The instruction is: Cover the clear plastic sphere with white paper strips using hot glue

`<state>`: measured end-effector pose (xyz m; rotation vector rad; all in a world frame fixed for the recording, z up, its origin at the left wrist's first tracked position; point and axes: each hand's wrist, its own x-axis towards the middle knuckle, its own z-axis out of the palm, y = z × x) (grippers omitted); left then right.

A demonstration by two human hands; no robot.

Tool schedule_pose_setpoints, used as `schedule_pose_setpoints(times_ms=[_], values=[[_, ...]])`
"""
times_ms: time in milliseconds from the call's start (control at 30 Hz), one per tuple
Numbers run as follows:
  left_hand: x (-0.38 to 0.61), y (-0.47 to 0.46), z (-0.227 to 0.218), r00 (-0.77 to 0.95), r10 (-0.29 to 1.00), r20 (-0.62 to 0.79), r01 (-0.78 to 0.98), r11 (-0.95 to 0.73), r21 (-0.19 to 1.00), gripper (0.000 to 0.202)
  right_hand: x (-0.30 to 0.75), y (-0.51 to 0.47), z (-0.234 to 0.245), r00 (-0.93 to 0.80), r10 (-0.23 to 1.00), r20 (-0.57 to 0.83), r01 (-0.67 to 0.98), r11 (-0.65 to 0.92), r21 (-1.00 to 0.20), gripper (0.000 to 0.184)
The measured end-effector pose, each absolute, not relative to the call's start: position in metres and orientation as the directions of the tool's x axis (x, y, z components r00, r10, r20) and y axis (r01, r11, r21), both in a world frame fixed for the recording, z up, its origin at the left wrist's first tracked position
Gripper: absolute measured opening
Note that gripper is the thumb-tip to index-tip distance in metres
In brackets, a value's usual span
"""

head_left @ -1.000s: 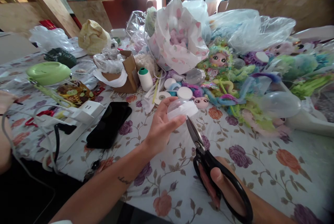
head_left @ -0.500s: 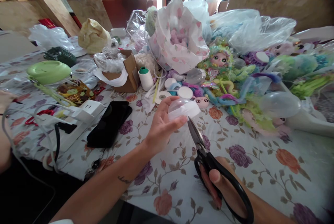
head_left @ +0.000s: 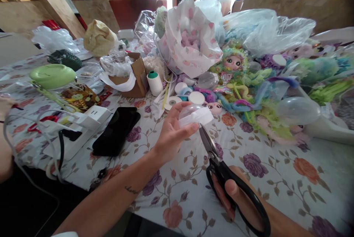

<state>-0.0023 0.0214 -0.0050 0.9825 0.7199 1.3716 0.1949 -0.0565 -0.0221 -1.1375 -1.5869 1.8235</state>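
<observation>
My left hand (head_left: 174,130) is closed around a clear plastic dome (head_left: 189,112), with a strip of white tape or paper (head_left: 201,116) along its lower edge. The strip's free end sticks out to the right, past my thumb. In my right hand (head_left: 231,192) I hold black-handled scissors (head_left: 211,146), my fingers through the loops. Their blades look closed, and the tip points up and left, right by the strip near my left thumb. Whether the tip touches the strip I cannot tell. Just beyond the dome lie a white disc (head_left: 196,97) and a doll's head (head_left: 214,108).
Dolls with coloured hair (head_left: 233,63) and plastic bags crowd the right and back. Left of my hands lie black phones (head_left: 116,130) and a power strip with chargers (head_left: 92,117). A thread spool (head_left: 155,83) stands beside a cardboard box (head_left: 139,76). Another person's arm (head_left: 5,145) shows at far left.
Almost nothing differs. Both hands, the dome and the scissors hold nearly the same place; the view has shifted very slightly.
</observation>
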Motion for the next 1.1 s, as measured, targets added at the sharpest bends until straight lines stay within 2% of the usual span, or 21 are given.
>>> schedule_pose_setpoints(times_ms=[100, 467, 633, 833, 1100], values=[[-0.002, 0.021, -0.004, 0.09, 0.988, 0.128, -0.448, -0.075, 0.891, 0.048, 0.194, -0.055, -0.022, -0.545, 0.796, -0.265, 0.158, -0.212, -0.964, 0.073], [-0.001, 0.02, -0.003, 0.093, 0.986, 0.139, -0.452, -0.083, 0.888, 0.046, 0.181, -0.053, -0.006, -0.488, 0.774, -0.402, 0.136, -0.388, -0.912, 0.073], [-0.002, 0.02, -0.003, 0.088, 0.986, 0.138, -0.44, -0.086, 0.894, 0.045, 0.182, -0.052, -0.008, -0.501, 0.781, -0.374, 0.142, -0.352, -0.925, 0.073], [-0.003, 0.021, -0.004, 0.112, 0.985, 0.13, -0.435, -0.069, 0.898, 0.044, 0.192, -0.056, -0.021, -0.532, 0.797, -0.286, 0.176, -0.226, -0.958, 0.074], [-0.001, 0.02, -0.002, 0.089, 0.989, 0.121, -0.467, -0.066, 0.882, 0.046, 0.188, -0.056, -0.016, -0.505, 0.815, -0.284, 0.184, -0.22, -0.958, 0.07]])
